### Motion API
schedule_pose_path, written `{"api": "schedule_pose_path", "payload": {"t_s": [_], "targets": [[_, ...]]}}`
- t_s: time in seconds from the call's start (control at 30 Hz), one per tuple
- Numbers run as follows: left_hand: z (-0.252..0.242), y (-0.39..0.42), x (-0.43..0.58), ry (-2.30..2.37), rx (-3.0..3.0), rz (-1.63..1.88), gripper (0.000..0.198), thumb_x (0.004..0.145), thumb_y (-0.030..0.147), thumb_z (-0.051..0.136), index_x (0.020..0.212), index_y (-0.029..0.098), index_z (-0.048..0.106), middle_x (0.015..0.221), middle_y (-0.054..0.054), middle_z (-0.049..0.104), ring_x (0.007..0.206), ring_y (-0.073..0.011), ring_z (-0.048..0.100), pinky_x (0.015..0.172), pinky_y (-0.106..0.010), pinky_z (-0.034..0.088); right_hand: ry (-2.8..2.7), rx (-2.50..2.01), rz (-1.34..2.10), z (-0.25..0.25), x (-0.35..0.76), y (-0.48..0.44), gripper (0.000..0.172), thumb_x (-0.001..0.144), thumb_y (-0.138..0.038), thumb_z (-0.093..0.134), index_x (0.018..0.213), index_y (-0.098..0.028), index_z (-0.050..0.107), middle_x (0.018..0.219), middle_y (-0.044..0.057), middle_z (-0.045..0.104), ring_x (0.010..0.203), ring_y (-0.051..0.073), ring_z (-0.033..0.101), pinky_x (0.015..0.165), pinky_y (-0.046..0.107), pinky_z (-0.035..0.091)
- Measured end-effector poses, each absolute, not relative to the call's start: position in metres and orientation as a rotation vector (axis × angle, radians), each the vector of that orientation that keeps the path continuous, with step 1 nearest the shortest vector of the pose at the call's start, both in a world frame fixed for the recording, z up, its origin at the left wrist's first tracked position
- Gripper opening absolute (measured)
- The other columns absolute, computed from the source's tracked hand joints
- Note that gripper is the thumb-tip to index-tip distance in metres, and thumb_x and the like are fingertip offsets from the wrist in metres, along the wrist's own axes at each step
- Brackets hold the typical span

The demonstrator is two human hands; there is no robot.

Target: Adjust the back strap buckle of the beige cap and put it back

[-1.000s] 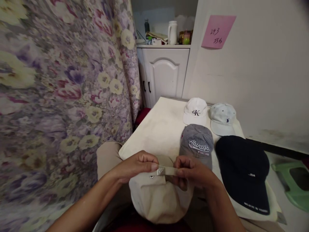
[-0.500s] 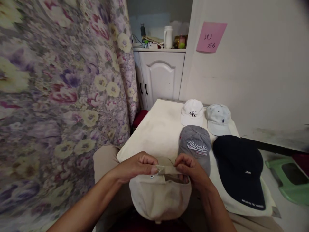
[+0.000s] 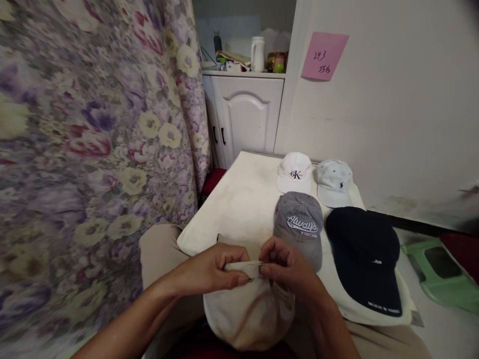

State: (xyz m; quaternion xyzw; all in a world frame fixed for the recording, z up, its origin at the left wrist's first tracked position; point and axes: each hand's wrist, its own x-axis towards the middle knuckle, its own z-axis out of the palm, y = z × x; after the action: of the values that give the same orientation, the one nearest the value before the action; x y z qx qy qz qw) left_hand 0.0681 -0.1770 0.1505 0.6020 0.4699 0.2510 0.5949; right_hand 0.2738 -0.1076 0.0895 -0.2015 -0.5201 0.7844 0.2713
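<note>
Gripping a beige cap [image 3: 249,321] by its back strap [image 3: 239,268], we have it nearer to us than the gray cap [image 3: 299,229] and to that cap's left. Its cloth is a plain, light beige, paler along the left edge and shaded with soft brownish folds down the middle of the crown [image 3: 247,331]. The crown bulges towards us, rounded and a little slack. The strap is a narrow, whitish band running crosswise from hand to hand; a small shiny bit [image 3: 250,279] sits just below it, beside the thumb of our left hand [image 3: 220,267], too small to make out. Near our right hand [image 3: 287,263] the cloth falls in deeper shade, and the opening under the strap is mostly covered. Beyond both hands a patch of similar beige [image 3: 235,244] shows, partly hidden.

Our left hand is clamped on the strap, thumb and fingers closing on its left part. Our right hand pinches the strap's other part between thumb and forefinger, close beside the left, on the near side of the gray cap.

That gray cap lies on the cream-covered surface [image 3: 220,204], "Always" in white script across its front. Behind it sits a white cap [image 3: 295,175]; behind and to the right of it, a pale blue cap [image 3: 334,182]; to its right and nearer us, a navy cap [image 3: 362,257].
</note>
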Motion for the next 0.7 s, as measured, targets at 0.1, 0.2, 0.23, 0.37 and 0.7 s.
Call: {"api": "schedule_pose_path", "payload": {"t_s": [0.1, 0.2, 0.23, 0.37, 0.7], "targets": [[0.154, -0.181, 0.059, 1.153, 1.44, 0.646, 0.029, 0.084, 0.043, 0.067, 0.082, 0.017, 0.056, 0.07, 0.005, 0.047, 0.062, -0.0098, 0.037, 0.052, -0.02, 0.026, -1.326, -0.526, 2.11, 0.091, 0.274, -0.108, 0.029, 0.068, -0.033, 0.085, 0.083, -0.019, 0.065, 0.068, -0.004, 0.057, 0.057, 0.008, 0.047, 0.052, 0.02, 0.037], [0.164, -0.181, 0.053, 1.223, 1.495, 0.747, 0.025, 0.084, 0.04, 0.068, 0.088, 0.017, 0.06, 0.076, 0.003, 0.054, 0.066, -0.011, 0.044, 0.057, -0.02, 0.033, -1.287, -0.492, 2.075, 0.097, 0.27, -0.111, 0.025, 0.071, -0.034, 0.084, 0.084, -0.02, 0.067, 0.068, -0.004, 0.058, 0.057, 0.009, 0.048, 0.052, 0.02, 0.038], [0.168, -0.181, 0.052, 1.244, 1.504, 0.79, 0.023, 0.085, 0.039, 0.068, 0.091, 0.018, 0.061, 0.079, 0.002, 0.056, 0.068, -0.0115, 0.046, 0.059, -0.021, 0.035, -1.27, -0.481, 2.058, 0.098, 0.267, -0.114, 0.025, 0.071, -0.034, 0.083, 0.084, -0.021, 0.067, 0.068, -0.004, 0.058, 0.057, 0.009, 0.049, 0.051, 0.02, 0.038], [0.177, -0.184, 0.048, 1.292, 1.481, 0.917, 0.018, 0.089, 0.037, 0.065, 0.094, 0.019, 0.063, 0.083, 0.001, 0.059, 0.072, -0.012, 0.05, 0.062, -0.021, 0.038, -1.181, -0.466, 2.022, 0.094, 0.254, -0.124, 0.025, 0.069, -0.033, 0.084, 0.083, -0.021, 0.067, 0.066, -0.005, 0.057, 0.055, 0.009, 0.048, 0.05, 0.02, 0.038], [0.173, -0.194, 0.051, 1.272, 1.187, 0.983, 0.024, 0.091, 0.04, 0.063, 0.086, 0.016, 0.061, 0.07, 0.003, 0.054, 0.059, -0.0078, 0.043, 0.052, -0.017, 0.033, -1.158, -0.453, 2.054, 0.083, 0.249, -0.132, 0.022, 0.069, -0.03, 0.085, 0.082, -0.021, 0.069, 0.066, -0.004, 0.061, 0.056, 0.009, 0.05, 0.052, 0.019, 0.039]]}}
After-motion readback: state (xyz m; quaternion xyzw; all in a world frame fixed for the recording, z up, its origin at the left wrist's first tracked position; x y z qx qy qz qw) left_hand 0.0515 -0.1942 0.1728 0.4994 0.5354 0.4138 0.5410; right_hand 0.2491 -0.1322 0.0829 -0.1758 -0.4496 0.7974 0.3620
